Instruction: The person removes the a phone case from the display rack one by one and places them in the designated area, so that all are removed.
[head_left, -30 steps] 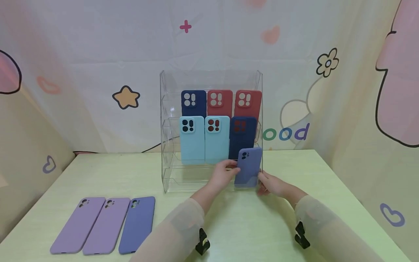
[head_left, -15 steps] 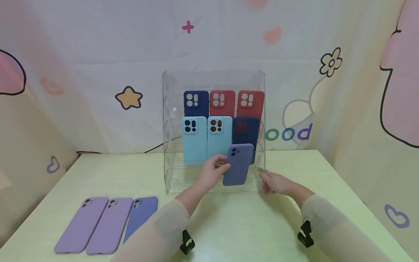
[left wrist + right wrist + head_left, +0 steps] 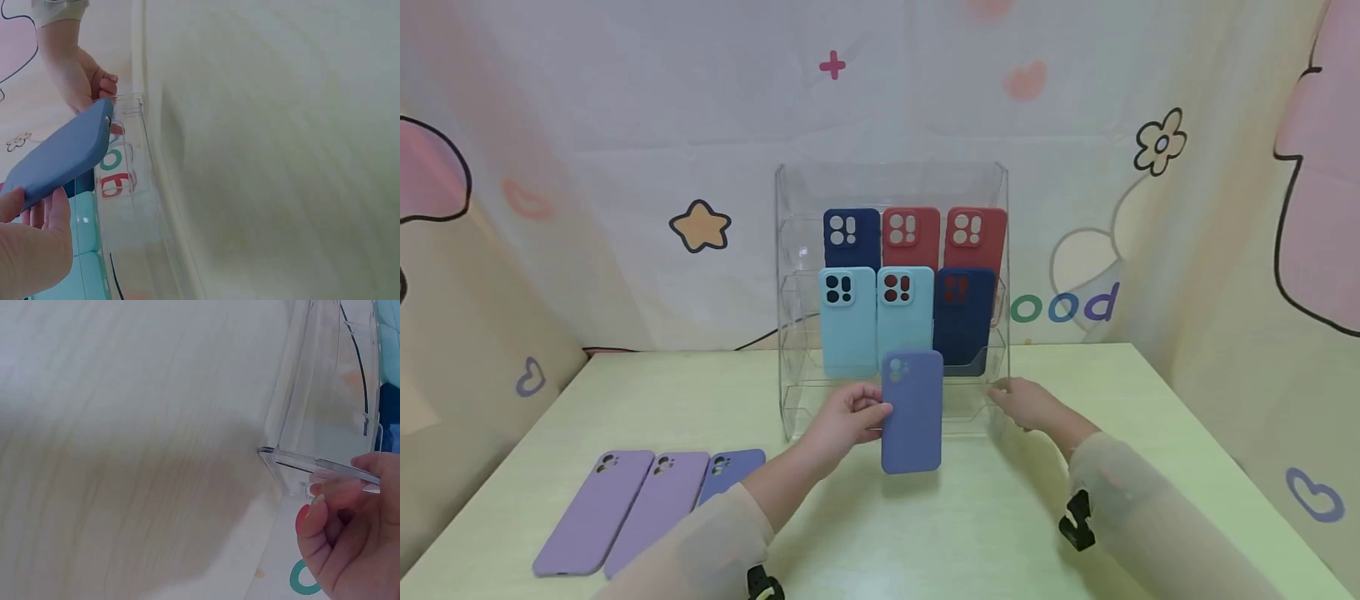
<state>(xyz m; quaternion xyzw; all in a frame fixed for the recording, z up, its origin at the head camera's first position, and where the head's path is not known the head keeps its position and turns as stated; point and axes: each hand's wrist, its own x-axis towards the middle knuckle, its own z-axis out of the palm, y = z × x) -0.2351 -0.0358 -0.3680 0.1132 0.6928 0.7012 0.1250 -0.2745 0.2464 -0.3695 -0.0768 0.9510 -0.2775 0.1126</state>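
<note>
My left hand (image 3: 842, 421) pinches a blue-violet phone case (image 3: 912, 417) by its left edge, thumb in front. The case stands upright in the air before the lower part of a clear acrylic display rack (image 3: 891, 179). In the left wrist view the same phone case (image 3: 65, 144) appears edge-on between thumb and fingers. My right hand (image 3: 1030, 404) is at the rack's lower right side; in the right wrist view its thumb and fingers grip the clear side panel (image 3: 340, 470). On the rack are two light blue cases (image 3: 847, 333), a dark blue case (image 3: 966, 329) and a row behind.
Behind them stand another dark blue case (image 3: 852, 246) and two red cases (image 3: 912, 237). Two lilac cases (image 3: 593, 512) and a blue-violet case (image 3: 730, 471), partly covered by my left sleeve, lie on the table (image 3: 1000, 533) at left. A patterned curtain hangs behind the rack.
My left hand has drawn the blue-violet case from the rack's lower right corner leftward and toward me. My right hand has left the case's side and stays at the rack's right side.
</note>
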